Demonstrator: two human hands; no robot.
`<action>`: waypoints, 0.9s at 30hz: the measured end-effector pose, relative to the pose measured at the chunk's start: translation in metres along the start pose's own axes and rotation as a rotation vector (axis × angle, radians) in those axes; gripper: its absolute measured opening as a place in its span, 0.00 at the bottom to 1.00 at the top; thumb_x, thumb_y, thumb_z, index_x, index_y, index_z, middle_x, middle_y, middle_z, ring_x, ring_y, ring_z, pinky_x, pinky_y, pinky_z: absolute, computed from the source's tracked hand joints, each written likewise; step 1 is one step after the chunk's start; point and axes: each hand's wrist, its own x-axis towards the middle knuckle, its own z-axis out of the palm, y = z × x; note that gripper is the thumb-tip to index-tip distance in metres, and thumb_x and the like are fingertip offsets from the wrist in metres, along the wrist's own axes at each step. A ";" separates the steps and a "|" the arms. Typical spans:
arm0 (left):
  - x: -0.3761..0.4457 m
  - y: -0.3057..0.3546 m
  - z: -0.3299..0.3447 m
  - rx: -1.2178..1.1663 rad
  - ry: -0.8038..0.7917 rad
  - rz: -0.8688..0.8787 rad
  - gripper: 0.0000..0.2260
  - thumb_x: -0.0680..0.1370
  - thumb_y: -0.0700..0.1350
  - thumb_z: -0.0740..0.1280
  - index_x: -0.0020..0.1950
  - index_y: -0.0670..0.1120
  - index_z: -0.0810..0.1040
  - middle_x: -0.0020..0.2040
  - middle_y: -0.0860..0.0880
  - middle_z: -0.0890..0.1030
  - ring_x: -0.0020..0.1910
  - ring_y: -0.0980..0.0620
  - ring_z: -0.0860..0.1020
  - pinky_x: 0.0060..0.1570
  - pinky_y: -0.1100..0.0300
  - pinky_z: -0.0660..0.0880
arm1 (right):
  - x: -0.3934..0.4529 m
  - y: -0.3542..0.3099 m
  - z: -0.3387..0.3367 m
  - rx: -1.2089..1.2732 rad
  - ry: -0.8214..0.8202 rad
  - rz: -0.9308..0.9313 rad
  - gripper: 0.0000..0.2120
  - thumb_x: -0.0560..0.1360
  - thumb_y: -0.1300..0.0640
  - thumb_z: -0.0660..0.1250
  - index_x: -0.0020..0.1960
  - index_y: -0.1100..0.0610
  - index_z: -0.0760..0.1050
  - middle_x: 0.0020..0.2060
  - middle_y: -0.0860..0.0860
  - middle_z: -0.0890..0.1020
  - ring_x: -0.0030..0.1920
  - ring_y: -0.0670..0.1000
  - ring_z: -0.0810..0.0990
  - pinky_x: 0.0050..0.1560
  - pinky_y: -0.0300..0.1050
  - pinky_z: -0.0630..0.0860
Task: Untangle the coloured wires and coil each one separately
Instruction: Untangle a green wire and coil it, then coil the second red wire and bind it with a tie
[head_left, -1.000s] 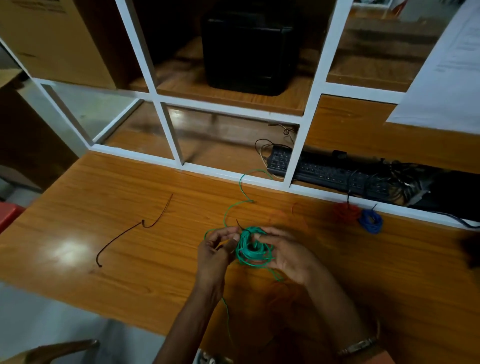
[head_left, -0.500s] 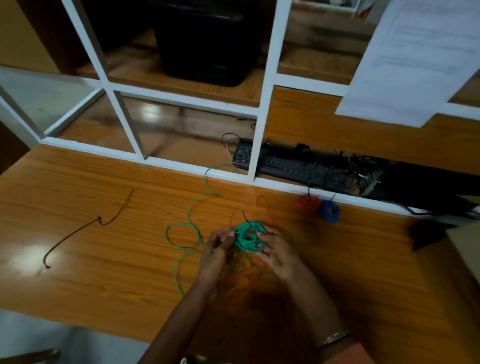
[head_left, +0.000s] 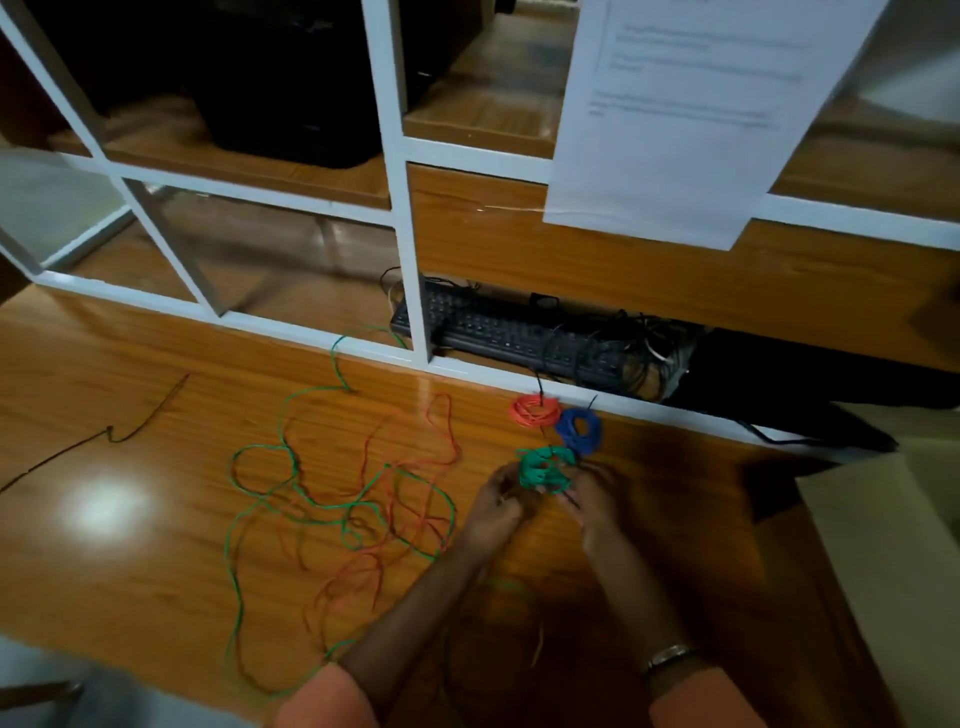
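Both hands meet over the wooden desk near its back edge, holding a small green wire coil between them. The left hand has its fingers curled against the coil's left side, and the right hand pinches it from the right; the fine lie of the fingers is blurred. Just behind the green coil, touching or nearly touching the white frame along the desk's back edge, sit a finished red wire coil and a blue wire coil, side by side, each with a dark tie end sticking up. To the left of the hands, toward the middle of the desk, loose green wire and loose orange-red wire lie crossed over each other in wide loops, the green one trailing to the front edge and up to the frame. A separate dark wire lies alone toward the desk's left side. Behind the frame a black keyboard rests among dark cables, and a printed paper sheet hangs above it.
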 end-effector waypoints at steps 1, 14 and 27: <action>0.009 -0.011 0.004 0.031 0.001 -0.001 0.16 0.73 0.41 0.70 0.61 0.40 0.82 0.43 0.54 0.83 0.34 0.65 0.77 0.36 0.70 0.71 | 0.005 0.003 -0.004 -0.057 0.014 -0.019 0.17 0.79 0.66 0.70 0.67 0.65 0.76 0.59 0.63 0.82 0.58 0.60 0.82 0.47 0.44 0.78; 0.004 -0.026 -0.004 0.217 0.114 -0.004 0.29 0.71 0.53 0.75 0.72 0.52 0.75 0.63 0.50 0.83 0.50 0.53 0.81 0.52 0.54 0.78 | 0.016 0.011 -0.002 -0.091 0.025 -0.245 0.15 0.77 0.73 0.65 0.61 0.63 0.77 0.57 0.61 0.82 0.57 0.61 0.82 0.54 0.51 0.80; -0.121 -0.065 -0.090 0.242 0.334 0.014 0.07 0.76 0.47 0.69 0.49 0.46 0.84 0.41 0.54 0.84 0.42 0.55 0.80 0.44 0.56 0.75 | -0.047 0.036 -0.052 -1.424 -0.481 -0.131 0.13 0.71 0.54 0.79 0.48 0.58 0.78 0.47 0.56 0.82 0.46 0.55 0.81 0.53 0.45 0.79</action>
